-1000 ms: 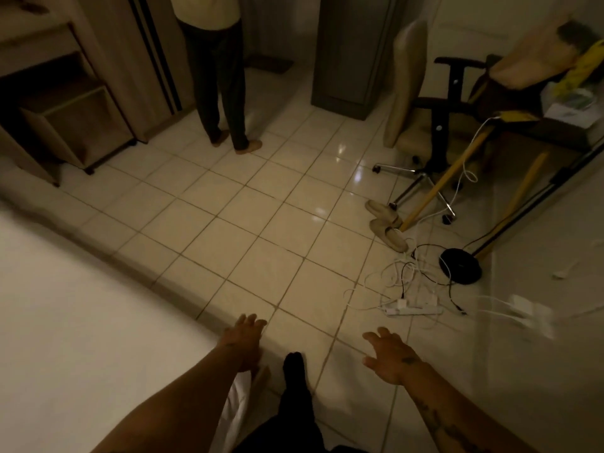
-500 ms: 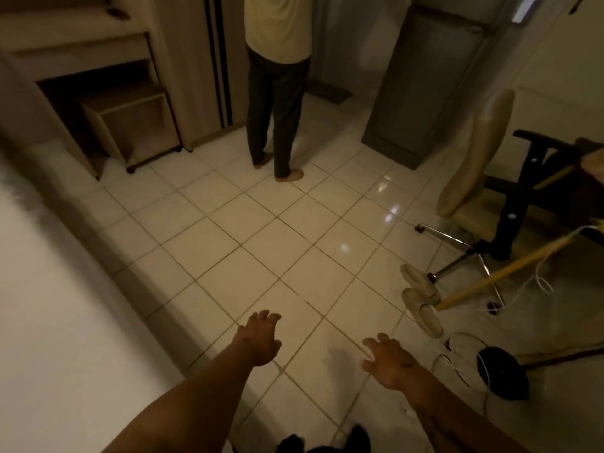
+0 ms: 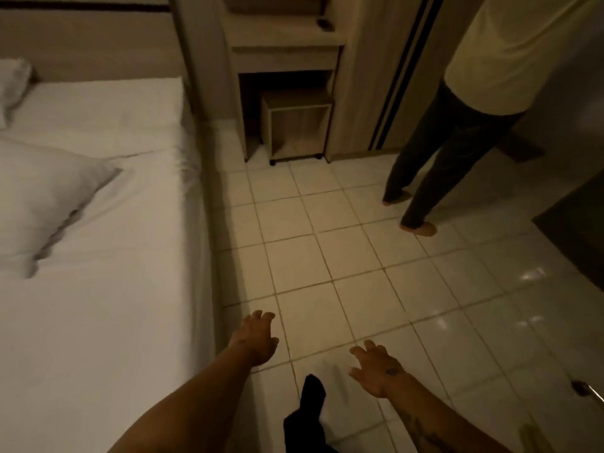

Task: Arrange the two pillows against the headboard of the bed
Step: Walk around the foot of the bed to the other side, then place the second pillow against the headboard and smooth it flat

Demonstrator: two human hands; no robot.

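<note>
A white pillow (image 3: 45,197) lies flat on the bed (image 3: 108,305), well short of the wooden headboard (image 3: 85,44). A second white pillow (image 3: 13,86) shows only partly at the far left edge, close to the headboard. My left hand (image 3: 255,338) hovers over the tiled floor just right of the bed's edge, fingers spread, holding nothing. To its right my right hand (image 3: 376,367), also empty with fingers apart, is held over the floor. Both hands are far from either pillow.
A person in a pale shirt and dark trousers (image 3: 457,132) stands barefoot on the tiles at the right. A wooden nightstand niche with a small open cabinet (image 3: 297,129) sits beside the headboard. A dark cabinet (image 3: 575,230) is at the right edge. My dark-socked foot (image 3: 310,400) is below.
The view has swung left: the chair, cables and slippers have left the frame, and the bed, headboard and both pillows have come into sight. Both hands stay empty and spread.
</note>
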